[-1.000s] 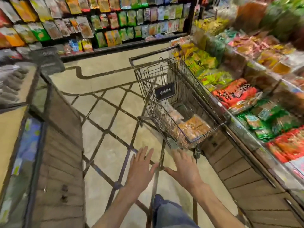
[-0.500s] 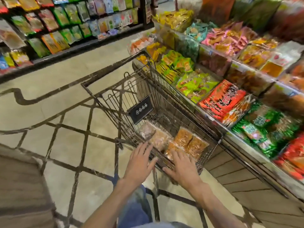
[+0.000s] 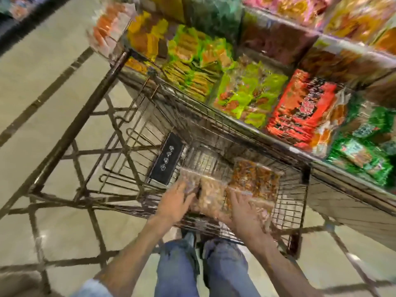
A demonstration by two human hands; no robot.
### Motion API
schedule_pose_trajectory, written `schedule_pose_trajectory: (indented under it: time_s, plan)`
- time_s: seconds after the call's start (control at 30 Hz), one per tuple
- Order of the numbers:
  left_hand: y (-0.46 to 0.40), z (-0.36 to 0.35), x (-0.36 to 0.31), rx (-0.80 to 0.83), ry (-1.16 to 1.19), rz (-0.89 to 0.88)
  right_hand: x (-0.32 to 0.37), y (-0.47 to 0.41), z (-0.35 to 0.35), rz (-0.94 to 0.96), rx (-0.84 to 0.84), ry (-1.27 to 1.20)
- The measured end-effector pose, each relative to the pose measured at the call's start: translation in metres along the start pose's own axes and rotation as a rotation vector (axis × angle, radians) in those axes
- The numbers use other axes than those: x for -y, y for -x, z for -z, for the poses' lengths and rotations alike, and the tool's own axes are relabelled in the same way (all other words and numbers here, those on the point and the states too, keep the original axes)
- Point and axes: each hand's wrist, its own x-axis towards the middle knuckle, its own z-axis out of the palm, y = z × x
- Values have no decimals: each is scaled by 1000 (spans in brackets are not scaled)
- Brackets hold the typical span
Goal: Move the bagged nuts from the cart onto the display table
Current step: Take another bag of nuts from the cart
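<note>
Head view, looking down into the cart (image 3: 120,133), which stands close alongside the table (image 3: 351,202) on the person's right. The nut bags lie flat on the cart floor at the near end, side by side: a pale bag (image 3: 211,195) in the middle, a darker orange-brown bag (image 3: 255,176) to its right and slightly farther off, and a third bag (image 3: 188,179) at the left, partly under the left fingers. Motion blur softens all edges, so the exact count of bags cannot be told.

Left hand (image 3: 176,200): fingers extended and spread, tips lying on or just over the left bag; no curl round it is visible. Right hand (image 3: 244,207): fingers likewise straight and loose, resting over the near right edge of the bags; nothing pinched.

Governing relation: the bags lie directly ahead of and below both sets of fingertips, between the two hands. The pale bag's long axis runs away from the person, roughly parallel to the forearms. Both hands are about equally near; the left sits closer to the left bag, the right closer to the orange-brown one and to the table. Judged from this, a grasp from either flank would be followed by a lift over the cart's wire side, rightward, toward the packed packets (image 3: 304,103) on the table.
</note>
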Motion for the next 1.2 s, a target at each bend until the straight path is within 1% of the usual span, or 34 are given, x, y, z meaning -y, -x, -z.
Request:
schedule_pose_trajectory:
  time_s: [0.13, 0.27, 0.37, 0.43, 0.5, 0.57, 0.67, 0.8, 0.9, 0.97, 1.03, 1.1, 1.17, 1.2]
  plan:
    - [-74, -23, 26, 109, 16, 76, -1, -58, -39, -74, 51, -109]
    - [-132, -58, 51, 183, 85, 211, -7, -102, -64, -105, 88, -175]
    - [-163, -85, 65, 179, 182, 264, -17, -127, -83, -146, 98, -158]
    - [-178, -99, 69, 187, 212, 281, -24, -138, -97, -172, 111, -204]
    - [-187, -106, 70, 155, 256, 323, -30, -146, -110, -196, 116, -247]
    - [-199, -121, 80, 114, 246, 366, -35, -151, -120, -218, 114, -251]
    - [-218, -151, 105, 139, 243, 404, -42, -151, -131, -249, 122, -295]
    - [-202, -127, 78, 143, 344, 387, -44, -145, -136, -255, 53, -475]
    - [-185, -109, 70, 114, 369, 366, -41, -146, -136, -305, 120, -547]
    - [-170, -94, 70, 131, 410, 370, -34, -150, -135, -331, 129, -595]
    - [-158, -82, 76, 151, 458, 373, -28, -159, -138, -407, 147, -697]
    - [-147, -68, 81, 156, 510, 382, -36, -175, -173, -496, 149, -793]
    - [-143, -62, 90, 140, 557, 412, -30, -184, -178, -595, 143, -852]
    - [-142, -60, 93, 137, 577, 425, -21, -183, -164, -623, 135, -917]
